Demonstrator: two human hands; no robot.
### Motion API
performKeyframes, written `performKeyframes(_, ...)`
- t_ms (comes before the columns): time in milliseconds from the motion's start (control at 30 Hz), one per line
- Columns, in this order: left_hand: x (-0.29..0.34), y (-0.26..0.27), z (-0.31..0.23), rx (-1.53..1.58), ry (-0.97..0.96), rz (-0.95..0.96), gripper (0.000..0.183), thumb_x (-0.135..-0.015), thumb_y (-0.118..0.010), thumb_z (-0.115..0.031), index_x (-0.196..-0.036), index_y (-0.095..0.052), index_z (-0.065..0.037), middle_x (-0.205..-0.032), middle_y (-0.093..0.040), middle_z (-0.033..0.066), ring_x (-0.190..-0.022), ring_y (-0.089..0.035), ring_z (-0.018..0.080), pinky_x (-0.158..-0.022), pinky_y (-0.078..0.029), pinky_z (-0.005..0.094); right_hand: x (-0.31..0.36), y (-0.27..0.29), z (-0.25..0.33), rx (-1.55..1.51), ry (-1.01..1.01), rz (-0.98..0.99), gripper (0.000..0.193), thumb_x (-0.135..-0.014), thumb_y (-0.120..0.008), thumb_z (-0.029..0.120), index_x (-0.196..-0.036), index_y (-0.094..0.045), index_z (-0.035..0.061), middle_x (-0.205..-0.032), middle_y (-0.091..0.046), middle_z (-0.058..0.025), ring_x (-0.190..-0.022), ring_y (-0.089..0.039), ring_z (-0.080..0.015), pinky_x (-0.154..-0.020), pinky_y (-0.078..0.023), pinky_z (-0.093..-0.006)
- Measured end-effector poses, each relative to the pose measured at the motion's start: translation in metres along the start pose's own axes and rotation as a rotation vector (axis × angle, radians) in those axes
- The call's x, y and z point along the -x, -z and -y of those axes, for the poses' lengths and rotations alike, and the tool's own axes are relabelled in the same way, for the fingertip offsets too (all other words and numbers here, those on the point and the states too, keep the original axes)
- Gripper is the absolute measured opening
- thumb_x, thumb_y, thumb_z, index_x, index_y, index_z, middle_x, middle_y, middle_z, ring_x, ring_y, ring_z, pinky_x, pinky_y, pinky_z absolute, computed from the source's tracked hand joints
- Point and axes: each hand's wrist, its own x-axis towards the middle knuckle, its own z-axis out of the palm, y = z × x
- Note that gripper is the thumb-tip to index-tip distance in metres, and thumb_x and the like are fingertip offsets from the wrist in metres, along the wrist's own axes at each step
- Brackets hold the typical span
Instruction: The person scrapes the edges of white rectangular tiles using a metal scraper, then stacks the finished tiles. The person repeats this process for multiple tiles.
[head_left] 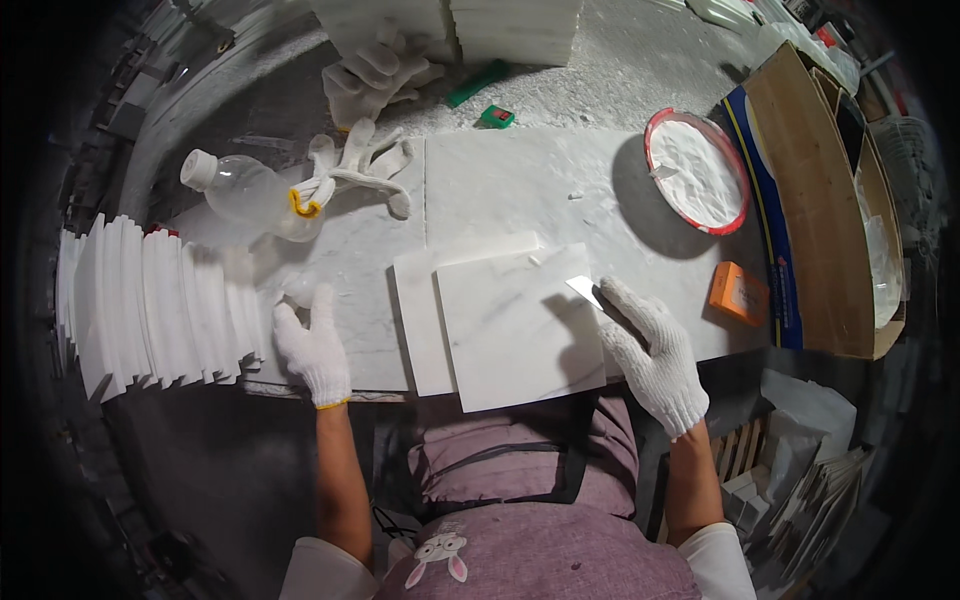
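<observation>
Before you spreads a grey-veined marble slab (520, 180). A row of upright white stone tiles (160, 305) stands at its left. Two square white marble tiles lie overlapped at the near edge, the upper tile (520, 340) partly covering the lower tile (418, 320). Your white-gloved right hand (655, 355) pinches a thin flat blade (its pale tip points over the upper tile). Your white-gloved left hand (313, 345), thumb and fingers apart, rests beside the row. Smallest is that blade (582, 290).
</observation>
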Motion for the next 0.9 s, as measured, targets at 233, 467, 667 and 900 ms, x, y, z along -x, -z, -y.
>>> performKeyframes(233, 0.024, 0.001, -0.024, 0.186, -0.111, -0.03, 0.034, -0.093, -0.068, -0.02, -0.11, -0.061, 0.009, -0.108, -0.067, 0.0169, -0.095, -0.061, 0.0231, -0.09, -0.047, 0.036, -0.018, 0.002, 0.009, 0.304, 0.06, 0.006, 0.04, -0.088, -0.069, 0.017, -0.128, -0.065, 0.0207, -0.085, -0.063, -0.0094, -0.075, -0.063, -0.0289, -0.065, -0.049, -0.038)
performKeyframes(467, 0.08, -0.025, -0.086, 0.76, -0.336, 0.361, 0.027, -0.092, -0.065, -0.006, -0.117, -0.06, 0.005, -0.12, -0.063, 0.0135, -0.107, -0.061, 0.0213, -0.102, -0.044, 0.0356, -0.029, -0.004, 0.012, 0.335, 0.122, 0.018, 0.042, -0.083, -0.068, 0.008, -0.124, -0.068, 0.0167, -0.076, -0.058, -0.0097, -0.067, -0.059, -0.0274, -0.063, -0.048, -0.0364)
performKeyframes(667, 0.085, -0.034, -0.091, 0.678, -0.28, 0.458, 0.027, -0.092, -0.065, -0.006, -0.116, -0.061, 0.005, -0.114, -0.065, 0.0131, -0.107, -0.062, 0.022, -0.099, -0.046, 0.0353, -0.037, -0.007, 0.014, 0.353, 0.127, 0.05, 0.042, -0.084, -0.069, 0.011, -0.125, -0.067, 0.0211, -0.078, -0.059, -0.0093, -0.067, -0.06, -0.0275, -0.062, -0.048, -0.0368)
performKeyframes(900, 0.08, -0.033, -0.097, 0.657, -0.324, 0.469, 0.027, -0.088, -0.073, -0.011, -0.11, -0.066, 0.003, -0.114, -0.066, 0.0132, -0.105, -0.063, 0.0226, -0.096, -0.047, 0.0348, -0.043, -0.011, 0.012, 0.39, 0.199, 0.086, 0.045, -0.091, -0.066, 0.022, -0.134, -0.06, 0.0309, -0.082, -0.059, -0.007, -0.065, -0.061, -0.0246, -0.056, -0.048, -0.0373)
